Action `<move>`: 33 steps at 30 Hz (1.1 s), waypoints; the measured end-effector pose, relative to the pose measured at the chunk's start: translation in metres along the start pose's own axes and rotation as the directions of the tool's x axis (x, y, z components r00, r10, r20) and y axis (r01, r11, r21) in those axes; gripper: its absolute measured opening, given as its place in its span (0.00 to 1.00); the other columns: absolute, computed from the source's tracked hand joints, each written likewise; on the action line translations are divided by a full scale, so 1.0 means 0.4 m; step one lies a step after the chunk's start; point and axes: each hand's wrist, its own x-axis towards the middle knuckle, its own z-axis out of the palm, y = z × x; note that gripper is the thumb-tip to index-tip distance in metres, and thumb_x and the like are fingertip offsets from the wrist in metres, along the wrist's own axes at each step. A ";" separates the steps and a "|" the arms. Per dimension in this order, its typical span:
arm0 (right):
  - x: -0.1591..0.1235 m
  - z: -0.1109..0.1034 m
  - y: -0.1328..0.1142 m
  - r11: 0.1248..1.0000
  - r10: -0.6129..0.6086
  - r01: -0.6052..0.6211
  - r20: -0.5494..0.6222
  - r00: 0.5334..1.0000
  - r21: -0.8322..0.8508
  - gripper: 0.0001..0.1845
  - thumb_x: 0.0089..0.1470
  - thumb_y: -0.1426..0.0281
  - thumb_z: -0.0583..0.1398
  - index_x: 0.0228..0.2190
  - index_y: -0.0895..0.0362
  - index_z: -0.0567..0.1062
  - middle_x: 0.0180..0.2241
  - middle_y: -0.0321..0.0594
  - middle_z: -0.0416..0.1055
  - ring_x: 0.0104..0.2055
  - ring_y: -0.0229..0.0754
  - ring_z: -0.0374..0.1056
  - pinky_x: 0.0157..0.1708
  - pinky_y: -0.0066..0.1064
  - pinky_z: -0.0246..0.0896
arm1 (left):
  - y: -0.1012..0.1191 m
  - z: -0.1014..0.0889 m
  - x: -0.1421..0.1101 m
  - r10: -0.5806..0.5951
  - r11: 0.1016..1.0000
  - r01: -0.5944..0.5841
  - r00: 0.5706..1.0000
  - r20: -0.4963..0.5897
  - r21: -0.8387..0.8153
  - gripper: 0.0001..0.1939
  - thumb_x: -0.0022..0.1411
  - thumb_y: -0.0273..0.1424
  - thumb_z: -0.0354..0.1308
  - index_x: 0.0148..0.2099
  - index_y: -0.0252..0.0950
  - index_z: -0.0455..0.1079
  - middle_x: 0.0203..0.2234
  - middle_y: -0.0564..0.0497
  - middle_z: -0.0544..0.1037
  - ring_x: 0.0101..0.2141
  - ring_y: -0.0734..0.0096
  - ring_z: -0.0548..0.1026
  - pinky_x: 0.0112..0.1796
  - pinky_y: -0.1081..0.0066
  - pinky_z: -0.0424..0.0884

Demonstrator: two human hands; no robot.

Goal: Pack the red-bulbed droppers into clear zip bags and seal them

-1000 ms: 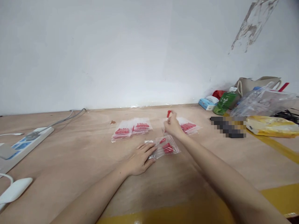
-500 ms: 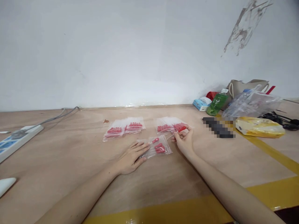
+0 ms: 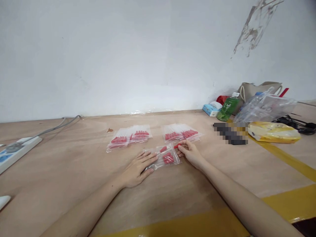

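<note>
My left hand (image 3: 138, 169) lies flat on the table, fingers stretched, its fingertips over the left part of a clear plastic zip bag (image 3: 175, 158). In the bag are several red-handled pieces (image 3: 168, 158), with a single one set apart above the cluster. At the bag's right edge, my right hand (image 3: 190, 153) pinches a small red-handled screwdriver (image 3: 177, 145). Its handle points left and down; whether its thin shaft is inside the bag or on top, I cannot tell. Behind are stacks of filled bags, one group at left (image 3: 127, 131) and one at right (image 3: 182, 128).
On the left is a white power strip (image 3: 27, 144) with a grey cable. The right side holds a tissue pack (image 3: 210, 110), a green bottle (image 3: 228, 107), a crumpled plastic bag (image 3: 266, 107), a yellow packet (image 3: 274, 131) and black cables. A wall stands behind the table.
My right hand has moved left and slightly down, bringing the screwdriver handle to the bag's edge. My left hand stays flat on the bag. The view has shifted slightly.
</note>
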 end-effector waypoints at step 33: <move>0.004 0.022 -0.006 0.974 0.205 -0.178 0.210 0.956 -0.139 0.19 0.33 0.67 0.66 0.30 0.60 0.72 0.22 0.36 0.71 0.25 0.38 0.67 0.30 0.31 0.62 | -0.024 -0.001 0.015 0.043 0.982 0.001 0.973 -0.226 0.191 0.21 0.65 0.36 0.44 0.59 0.43 0.54 0.59 0.50 0.55 0.59 0.61 0.50 0.56 0.54 0.49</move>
